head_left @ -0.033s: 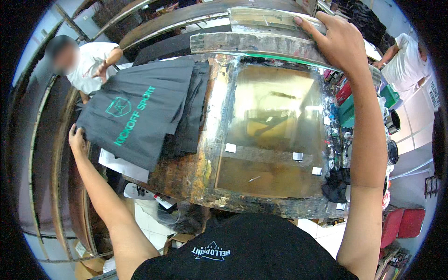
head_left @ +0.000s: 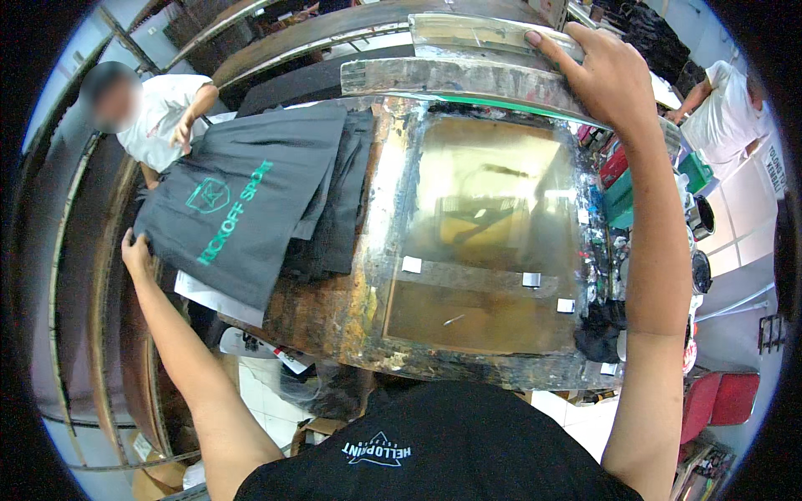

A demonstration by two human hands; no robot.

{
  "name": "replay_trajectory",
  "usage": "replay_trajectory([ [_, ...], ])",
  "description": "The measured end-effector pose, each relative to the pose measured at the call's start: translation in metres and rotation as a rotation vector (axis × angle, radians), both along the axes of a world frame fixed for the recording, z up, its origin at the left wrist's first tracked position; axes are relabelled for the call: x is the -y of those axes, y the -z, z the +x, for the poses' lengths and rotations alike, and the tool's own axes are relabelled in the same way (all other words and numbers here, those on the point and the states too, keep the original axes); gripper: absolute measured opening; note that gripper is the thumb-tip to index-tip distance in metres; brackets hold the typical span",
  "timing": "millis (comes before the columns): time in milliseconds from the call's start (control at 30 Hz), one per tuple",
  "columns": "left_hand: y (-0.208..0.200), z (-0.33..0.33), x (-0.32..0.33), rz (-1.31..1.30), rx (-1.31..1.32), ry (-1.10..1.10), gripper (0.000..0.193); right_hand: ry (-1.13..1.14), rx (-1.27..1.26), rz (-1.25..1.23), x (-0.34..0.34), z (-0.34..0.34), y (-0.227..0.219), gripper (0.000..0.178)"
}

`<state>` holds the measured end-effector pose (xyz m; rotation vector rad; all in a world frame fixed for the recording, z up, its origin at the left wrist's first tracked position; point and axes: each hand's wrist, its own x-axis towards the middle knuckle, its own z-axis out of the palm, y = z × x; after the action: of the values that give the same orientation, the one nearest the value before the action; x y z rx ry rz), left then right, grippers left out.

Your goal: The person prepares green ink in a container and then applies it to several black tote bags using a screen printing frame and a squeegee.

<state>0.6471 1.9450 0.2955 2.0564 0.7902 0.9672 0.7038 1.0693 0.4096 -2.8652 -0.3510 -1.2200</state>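
My left hand (head_left: 136, 250) pinches the near left edge of a black printed cloth (head_left: 234, 209), possibly a flat bag, with a green emblem and lettering. Beneath its right side lie more black cloths (head_left: 342, 225) in a loose pile. My right hand (head_left: 606, 75) closes round the right end of a long pale bar (head_left: 468, 32), thumb in front. Just nearer lies a worn grey bar (head_left: 459, 77) with green ink along its lower edge. In front of me sits a glossy yellow-brown printing screen (head_left: 476, 317) with several small white tabs.
A co-worker in a white shirt (head_left: 159, 125) stands at the far left, a hand near the cloth. Another person (head_left: 723, 117) is at the right. Racks with long rails (head_left: 54, 292) fill the left side. Ink containers (head_left: 702, 217) and red chairs (head_left: 735, 399) are at the right.
The printed cloth has shifted slightly left and toward me, creasing a little. The co-worker's hand by it has moved slightly. My right hand stays on the bar.
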Motion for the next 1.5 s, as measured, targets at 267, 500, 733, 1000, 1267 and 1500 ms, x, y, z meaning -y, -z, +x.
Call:
replay_trajectory([
  [267,0.004,-0.022,0.325,0.745,0.283,0.406,0.018,0.077,-0.041,-0.005,-0.002,-0.005,-0.002,0.071],
  [500,0.063,-0.016,0.470,0.679,0.017,0.938,0.020,0.087,-0.097,0.013,-0.003,-0.003,-0.005,0.076],
  [733,0.084,0.012,0.495,0.676,-0.113,0.891,0.020,0.118,-0.126,0.033,-0.007,-0.009,-0.005,0.074],
  [1000,0.096,0.004,0.487,0.662,-0.211,0.842,0.032,0.096,-0.084,0.022,-0.004,-0.006,-0.005,0.073],
  [1267,0.090,0.024,0.392,0.860,-0.430,0.464,0.066,0.073,-0.115,0.042,-0.007,-0.010,-0.006,0.074],
  [1500,0.119,0.009,0.357,0.958,-0.394,0.546,0.054,0.046,-0.083,0.037,-0.005,-0.008,-0.006,0.074],
])
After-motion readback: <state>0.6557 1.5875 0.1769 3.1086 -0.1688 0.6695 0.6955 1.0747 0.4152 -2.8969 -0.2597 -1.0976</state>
